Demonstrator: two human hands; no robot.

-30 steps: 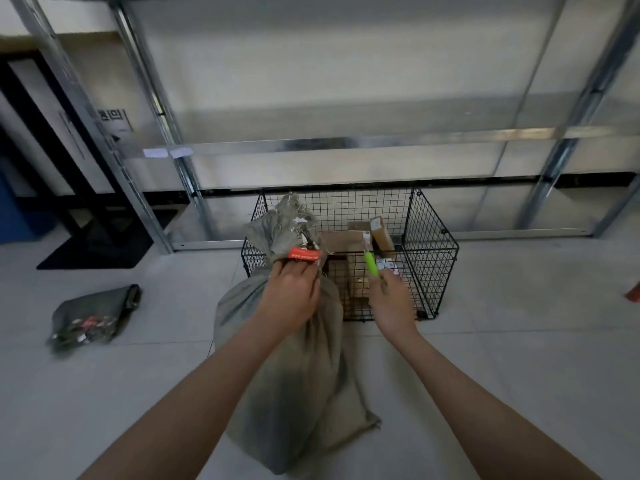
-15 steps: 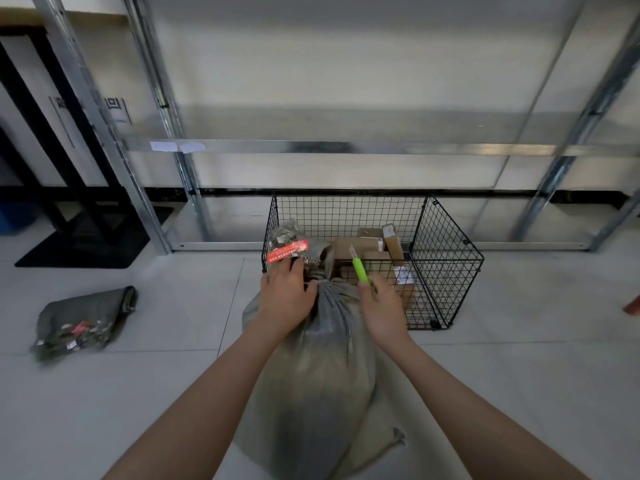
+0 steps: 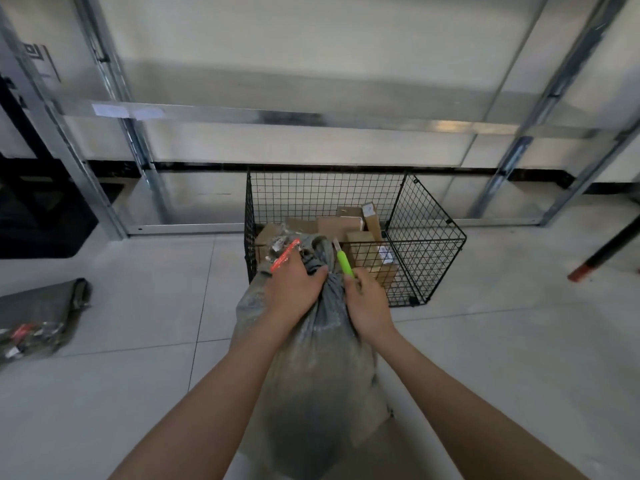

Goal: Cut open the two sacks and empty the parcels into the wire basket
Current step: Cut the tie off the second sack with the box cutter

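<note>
A full grey sack (image 3: 318, 375) stands on the floor in front of the black wire basket (image 3: 426, 244). My left hand (image 3: 294, 285) grips the sack's bunched neck, where a red tag (image 3: 284, 255) sticks out. My right hand (image 3: 369, 299) holds a green-handled cutter (image 3: 344, 261), blade pointing up beside the neck. Several brown cardboard parcels (image 3: 349, 230) lie in the basket. A flat, limp grey sack (image 3: 38, 317) lies on the floor at the far left.
Metal shelving uprights and a horizontal rail (image 3: 277, 116) run along the wall behind the basket. A dark mat (image 3: 45, 223) lies at the left. A dark leg with a red foot (image 3: 602, 254) slants in at the right. Pale floor tiles surround the sack.
The sack's neck has come down from its raised position to sit low before the basket. Both hands have closed in on the neck, and the view has moved closer.
</note>
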